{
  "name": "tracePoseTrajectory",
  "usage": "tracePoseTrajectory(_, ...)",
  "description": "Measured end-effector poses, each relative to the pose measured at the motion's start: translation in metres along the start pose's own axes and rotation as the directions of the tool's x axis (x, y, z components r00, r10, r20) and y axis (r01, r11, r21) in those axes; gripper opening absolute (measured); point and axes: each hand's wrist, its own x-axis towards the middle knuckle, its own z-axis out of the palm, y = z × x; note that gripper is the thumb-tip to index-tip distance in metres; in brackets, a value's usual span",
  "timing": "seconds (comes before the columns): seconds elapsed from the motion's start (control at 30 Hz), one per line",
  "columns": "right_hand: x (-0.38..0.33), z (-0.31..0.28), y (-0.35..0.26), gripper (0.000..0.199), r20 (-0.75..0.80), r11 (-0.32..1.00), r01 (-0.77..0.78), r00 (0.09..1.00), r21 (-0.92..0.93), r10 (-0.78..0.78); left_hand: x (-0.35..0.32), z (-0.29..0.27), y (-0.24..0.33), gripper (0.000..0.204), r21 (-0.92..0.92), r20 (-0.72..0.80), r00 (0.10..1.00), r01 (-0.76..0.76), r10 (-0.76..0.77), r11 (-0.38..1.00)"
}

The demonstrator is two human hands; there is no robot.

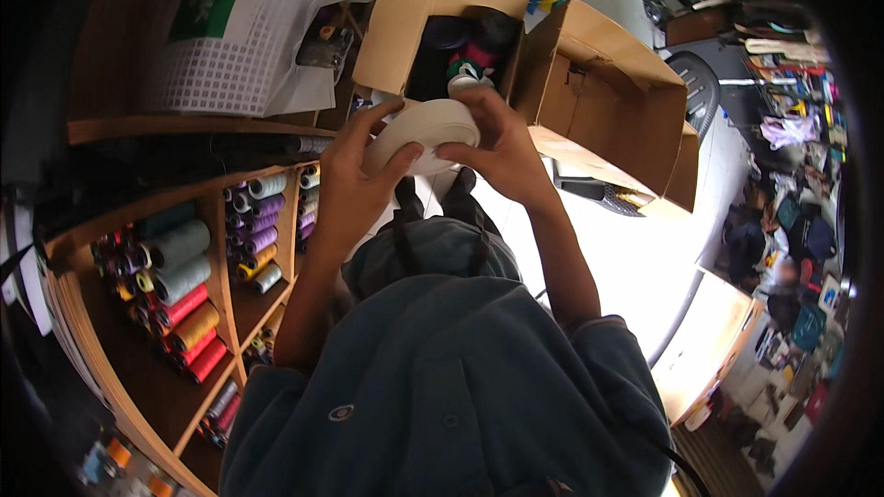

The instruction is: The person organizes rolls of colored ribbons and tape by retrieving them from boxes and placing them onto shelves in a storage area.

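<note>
A wide white roll (416, 125), wound like tape or webbing, is held up in front of my chest between both hands. My left hand (357, 167) grips its left side, with the thumb over the near face. On the right side, my right hand (508, 149) closes round the rim, its thumb pressed to the same face near the middle. Just beyond the roll stands an opened cardboard box (390, 48). Dark, pink and green-and-white rolled items show inside it; the roll and my fingers hide its near part.
A second opened cardboard box (603, 55) stands to the right. On the left, a wooden shelf (224, 262) holds several thread spools (182, 244). A white and green plastic bag (230, 55) sits above the shelf. Assorted goods (783, 221) crowd the far right.
</note>
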Motion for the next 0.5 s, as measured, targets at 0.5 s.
tracePoseTrajectory(0.5, -0.032, 0.014, -0.003, 0.038, -0.181, 0.957, -0.054, 0.983, -0.284, 0.002, 0.001, 0.019, -0.038, 0.032, -0.211, 0.301, 0.953, 0.104, -0.037, 0.972)
